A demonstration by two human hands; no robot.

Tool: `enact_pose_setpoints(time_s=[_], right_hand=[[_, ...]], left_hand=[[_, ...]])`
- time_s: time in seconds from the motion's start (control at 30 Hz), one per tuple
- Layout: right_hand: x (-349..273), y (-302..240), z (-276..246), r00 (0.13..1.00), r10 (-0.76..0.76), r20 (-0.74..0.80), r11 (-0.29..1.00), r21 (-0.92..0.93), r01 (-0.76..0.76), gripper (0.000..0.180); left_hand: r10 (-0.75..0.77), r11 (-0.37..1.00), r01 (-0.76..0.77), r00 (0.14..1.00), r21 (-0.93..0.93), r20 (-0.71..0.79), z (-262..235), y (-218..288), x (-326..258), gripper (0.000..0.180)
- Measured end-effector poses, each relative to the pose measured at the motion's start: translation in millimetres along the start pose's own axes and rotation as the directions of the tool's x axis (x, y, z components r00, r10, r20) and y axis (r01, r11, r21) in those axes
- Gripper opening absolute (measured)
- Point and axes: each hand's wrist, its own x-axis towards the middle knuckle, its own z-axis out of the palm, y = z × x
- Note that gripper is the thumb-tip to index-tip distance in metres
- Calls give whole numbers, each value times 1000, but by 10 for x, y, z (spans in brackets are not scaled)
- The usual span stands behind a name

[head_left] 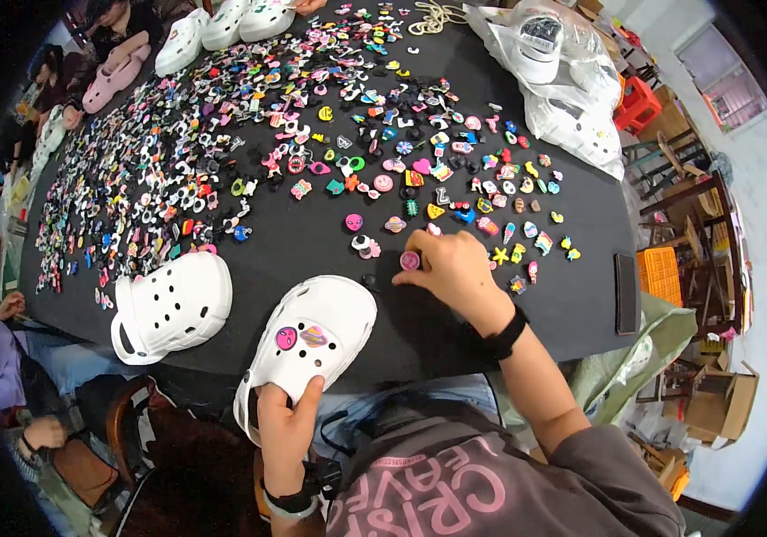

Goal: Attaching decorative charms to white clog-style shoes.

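Note:
My left hand grips a white clog by its open heel end, fingers inside and thumb on top. Two shoe charms sit in the clog's holes: a pink alien-face charm and a ringed-planet charm. Over the table to the right of its toe, my right hand pinches a small round pink shoe charm between thumb and forefinger. A second white clog lies to the left. Just beyond my right hand are another alien-face charm and planet charm.
Loose shoe charms cover much of the black table. Bagged white clogs lie at the far right, near a coil of rope. A dark flat block sits at the right edge. Other people work along the far left.

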Motion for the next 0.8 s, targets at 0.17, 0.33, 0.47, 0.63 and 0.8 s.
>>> enact_pose_setpoints(time_s=[0.17,0.33,0.47,0.63,0.8], right_hand=[[86,102,44,997,74,-1,993,93,-74,40],[34,-59,-79,995,94,-14,988,127,-92,39],[-120,-245,-195,993,38,-112,969,246,-10,30],[-236,-557,-278,973,-148,-179,878,428,213,26],[-304,-771,-333,900,-391,-192,799,415,435,41]], left_hand=[[26,1000,-26,1000,13,-4,25,-20,4,22],[3,1000,-3,1000,5,-16,-19,-9,-15,22],[26,998,-24,999,55,-34,-41,-8,-16,22],[37,999,-37,999,4,13,-27,65,-19,20],[196,972,-208,974,104,117,-95,133,-98,22]])
